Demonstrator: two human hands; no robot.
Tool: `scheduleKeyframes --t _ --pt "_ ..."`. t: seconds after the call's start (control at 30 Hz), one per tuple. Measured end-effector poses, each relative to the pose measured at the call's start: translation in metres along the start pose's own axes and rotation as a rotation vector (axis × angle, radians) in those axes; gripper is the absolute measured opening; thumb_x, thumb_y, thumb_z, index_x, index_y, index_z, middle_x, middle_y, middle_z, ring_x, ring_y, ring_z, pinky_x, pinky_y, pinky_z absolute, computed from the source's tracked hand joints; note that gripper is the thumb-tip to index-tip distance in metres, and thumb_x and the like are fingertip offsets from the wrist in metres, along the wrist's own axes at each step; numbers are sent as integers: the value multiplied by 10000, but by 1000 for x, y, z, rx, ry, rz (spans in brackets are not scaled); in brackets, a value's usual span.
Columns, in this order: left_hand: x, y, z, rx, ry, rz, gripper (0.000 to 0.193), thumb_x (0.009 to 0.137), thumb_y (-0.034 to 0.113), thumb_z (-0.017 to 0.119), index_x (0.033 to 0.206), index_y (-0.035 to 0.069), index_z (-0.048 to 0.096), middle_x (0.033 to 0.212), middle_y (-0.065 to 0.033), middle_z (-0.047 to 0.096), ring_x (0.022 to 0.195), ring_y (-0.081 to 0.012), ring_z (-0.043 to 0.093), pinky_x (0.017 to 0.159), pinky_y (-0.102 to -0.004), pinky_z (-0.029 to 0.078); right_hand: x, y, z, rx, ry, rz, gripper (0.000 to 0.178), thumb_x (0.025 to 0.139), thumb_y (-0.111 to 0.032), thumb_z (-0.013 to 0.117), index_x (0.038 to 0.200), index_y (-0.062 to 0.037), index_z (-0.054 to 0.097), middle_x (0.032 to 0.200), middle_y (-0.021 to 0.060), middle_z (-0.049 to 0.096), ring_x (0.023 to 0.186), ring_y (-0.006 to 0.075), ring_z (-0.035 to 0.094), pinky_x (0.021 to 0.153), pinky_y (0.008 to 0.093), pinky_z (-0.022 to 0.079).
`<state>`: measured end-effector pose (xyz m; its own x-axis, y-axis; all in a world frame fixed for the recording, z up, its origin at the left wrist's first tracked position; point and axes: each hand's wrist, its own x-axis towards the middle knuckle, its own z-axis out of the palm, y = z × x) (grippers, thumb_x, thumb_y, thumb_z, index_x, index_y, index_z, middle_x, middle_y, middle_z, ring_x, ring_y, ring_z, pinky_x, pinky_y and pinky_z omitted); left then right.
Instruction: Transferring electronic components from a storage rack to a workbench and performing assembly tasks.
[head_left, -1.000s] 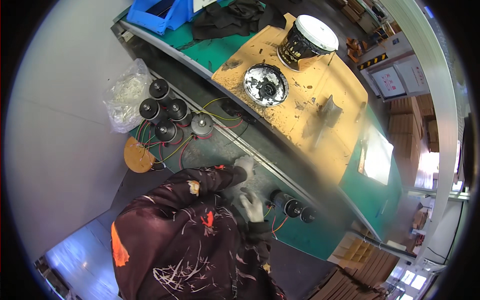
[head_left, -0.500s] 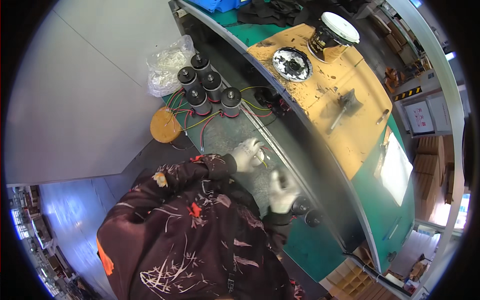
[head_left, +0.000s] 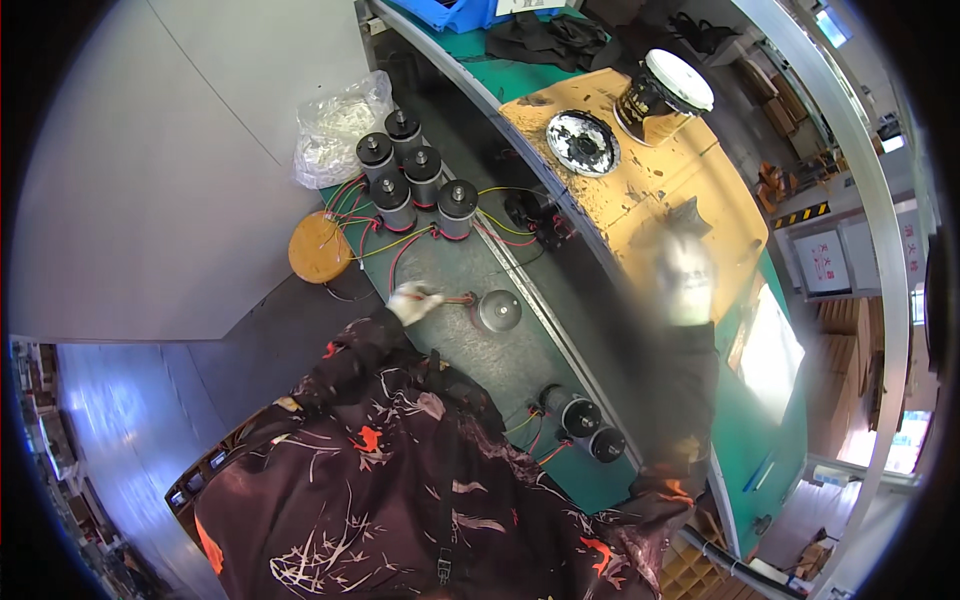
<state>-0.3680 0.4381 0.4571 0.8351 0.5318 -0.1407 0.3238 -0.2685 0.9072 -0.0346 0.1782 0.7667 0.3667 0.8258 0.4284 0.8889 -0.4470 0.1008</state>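
My left hand (head_left: 413, 301), in a white glove, pinches the red wires (head_left: 453, 299) of a small electric motor. That motor (head_left: 498, 312) stands on the green bench top just right of the hand, its round silver end facing up. Out to the right, my gloved right hand (head_left: 686, 280) is over the yellow board (head_left: 735, 205), smeared by motion. A scraper's dark blade (head_left: 686, 216) shows just beyond its fingers; its handle is hidden, and whether the hand grips it is unclear.
Several black-topped motors (head_left: 422, 165) with coloured wires stand beyond my left hand, by a clear plastic bag (head_left: 343, 128) and a round wooden stool (head_left: 320, 248). More motors (head_left: 572, 410) lie nearer. A black-smeared lid (head_left: 583, 143) and a white-lidded bucket (head_left: 664, 95) sit on the board.
My right hand has moved from beside the bench motor far right to the scraper. My left hand has drawn back leftward with the wires, uncovering the motor. The view has shifted slightly.
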Motion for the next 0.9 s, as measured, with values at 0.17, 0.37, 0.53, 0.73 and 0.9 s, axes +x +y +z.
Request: scheduleKeyframes --t 0.17,0.37,0.53,0.73,0.9 --pt "-72 -60 -37 -567 130 -370 267 965 260 608 979 2 674 851 -112 699 759 -214 687 629 -318 559 62 -19 14 885 673 431 212 885 -194 706 931 4 647 707 54 636 516 119 521 513 250 445" --pt "-69 -53 -33 -1057 182 -588 278 973 261 590 965 -16 611 924 -157 664 786 -281 681 661 -409 591 129 -49 19 1149 401 631 248 887 -243 722 922 -7 653 662 3 598 482 57 495 439 210 370" --pt "-70 -71 -41 -1123 267 -635 281 970 276 594 952 -4 613 918 -148 655 829 -293 678 707 -432 593 158 -52 49 762 332 503 317 850 -320 735 862 -9 676 676 58 664 579 128 596 569 292 473" --pt "-75 -91 -38 -1306 260 -699 249 968 261 590 1008 15 597 935 -155 655 863 -325 676 781 -487 575 156 -60 44 691 240 542 329 849 -357 717 876 -31 692 724 91 691 666 167 647 660 320 496" --pt "-75 -103 -40 -1331 289 -809 333 966 286 582 1142 4 558 1068 -187 654 945 -340 664 826 -486 556 152 -68 50 686 267 604 306 849 -324 741 888 -23 700 732 75 691 645 134 625 638 295 493"
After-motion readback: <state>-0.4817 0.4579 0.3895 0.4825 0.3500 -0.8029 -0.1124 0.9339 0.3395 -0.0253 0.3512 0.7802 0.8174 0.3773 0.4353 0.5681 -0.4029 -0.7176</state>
